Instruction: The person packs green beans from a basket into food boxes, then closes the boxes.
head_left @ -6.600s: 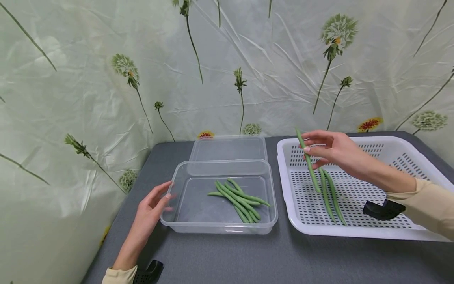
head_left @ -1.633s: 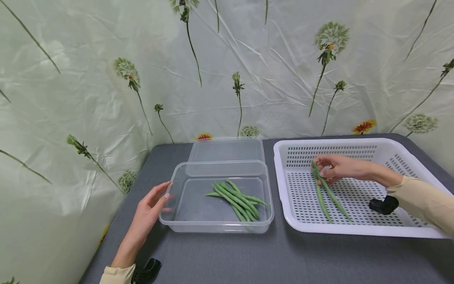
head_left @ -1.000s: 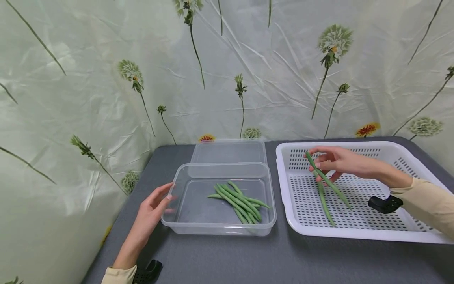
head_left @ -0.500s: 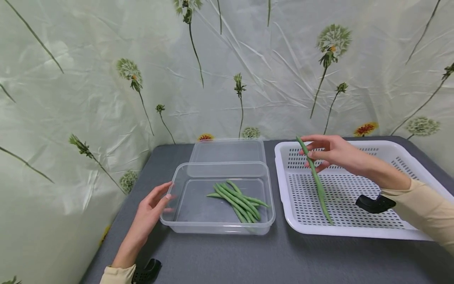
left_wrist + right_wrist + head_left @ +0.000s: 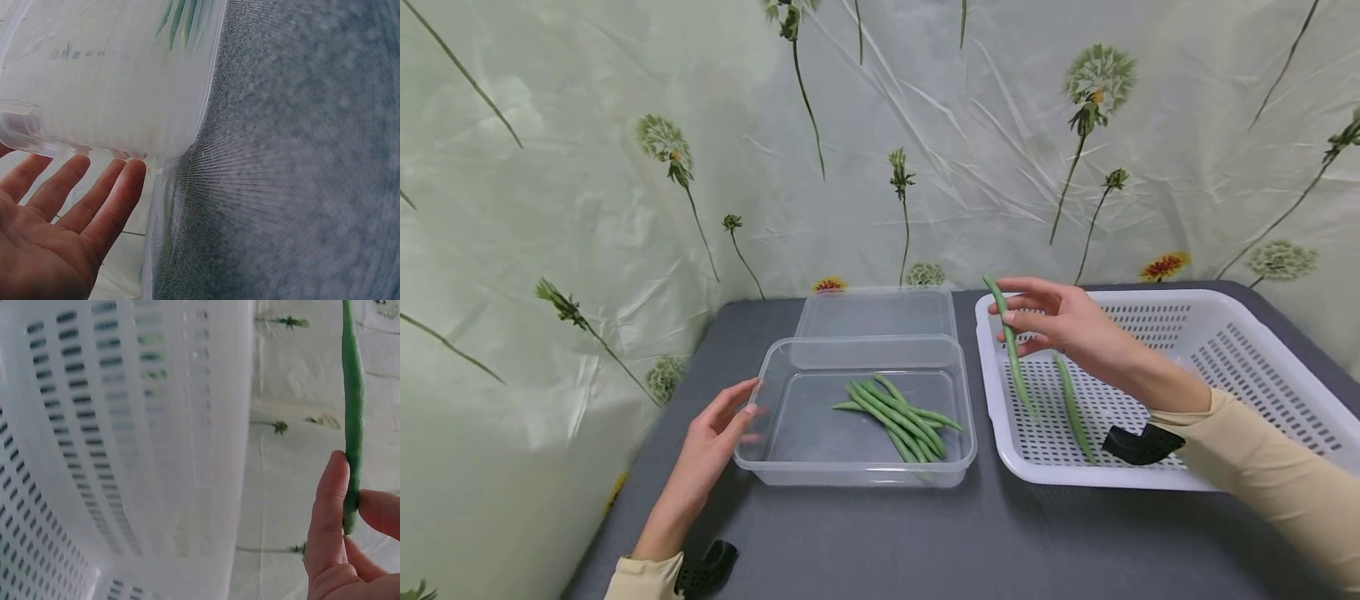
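Note:
My right hand (image 5: 1063, 329) pinches a green bean (image 5: 1013, 358) between thumb and fingers above the left side of a white perforated basket (image 5: 1285, 367). In the right wrist view that bean (image 5: 353, 400) stands out past the fingertips. Another green bean (image 5: 1074, 408) lies on the basket floor. A clear plastic container (image 5: 857, 475) holds a small pile of several green beans (image 5: 898, 417) toward its right side. My left hand (image 5: 703, 446) rests its fingertips at the container's left wall. The left wrist view shows the fingers (image 5: 112, 200) fairly straight along the plastic.
A clear flat lid (image 5: 876, 312) lies behind the container, partly hidden by it. Grey cloth (image 5: 865, 542) covers the table. Behind rises a pale curtain (image 5: 850, 150) printed with dandelions. Each wrist wears a black device, such as the one on the right (image 5: 1142, 444).
My right hand lifted one of the two beans from the basket and has carried it up and left, toward the container. My left hand stays at the container's side.

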The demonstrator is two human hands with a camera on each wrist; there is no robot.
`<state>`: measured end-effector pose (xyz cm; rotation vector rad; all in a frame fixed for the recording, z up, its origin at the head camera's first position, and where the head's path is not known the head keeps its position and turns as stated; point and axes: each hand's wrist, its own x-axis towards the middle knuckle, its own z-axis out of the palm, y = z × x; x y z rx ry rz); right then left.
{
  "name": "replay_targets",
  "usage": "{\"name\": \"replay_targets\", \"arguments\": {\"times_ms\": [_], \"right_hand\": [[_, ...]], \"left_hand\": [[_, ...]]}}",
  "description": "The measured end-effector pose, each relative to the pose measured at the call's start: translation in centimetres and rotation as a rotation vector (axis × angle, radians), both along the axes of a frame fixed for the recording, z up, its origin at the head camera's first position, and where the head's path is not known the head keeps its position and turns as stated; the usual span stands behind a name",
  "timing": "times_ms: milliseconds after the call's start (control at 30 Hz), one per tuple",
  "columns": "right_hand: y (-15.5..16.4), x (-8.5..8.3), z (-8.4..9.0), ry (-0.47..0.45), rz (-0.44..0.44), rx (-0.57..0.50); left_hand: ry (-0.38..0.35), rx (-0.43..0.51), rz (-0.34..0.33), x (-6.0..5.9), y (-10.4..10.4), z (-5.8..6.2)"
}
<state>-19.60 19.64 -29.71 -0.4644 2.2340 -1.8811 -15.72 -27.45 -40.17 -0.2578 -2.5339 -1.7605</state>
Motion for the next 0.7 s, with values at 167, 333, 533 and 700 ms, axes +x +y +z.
{"name": "replay_targets", "arguments": {"times_ms": [167,333,533,700], "right_hand": [[-1.6,0.2,-0.1,0.010,-0.006,-0.018],[-3.2,0.2,-0.1,-0.001,0.033,-0.050],[-4.8,0.0,-0.4,-0.021,0.109,-0.038],[-5.9,-0.6,-1.1,-0.029,0.202,0.007]], "left_hand": [[0.003,-0.006,-0.002,-0.1,0.0,0.1],[-0.001,-0.009,0.000,0.0,0.0,0.1],[0.005,-0.011,-0.004,0.1,0.1,0.2],[0.011,-0.011,-0.002,0.0,0.0,0.1]]}}
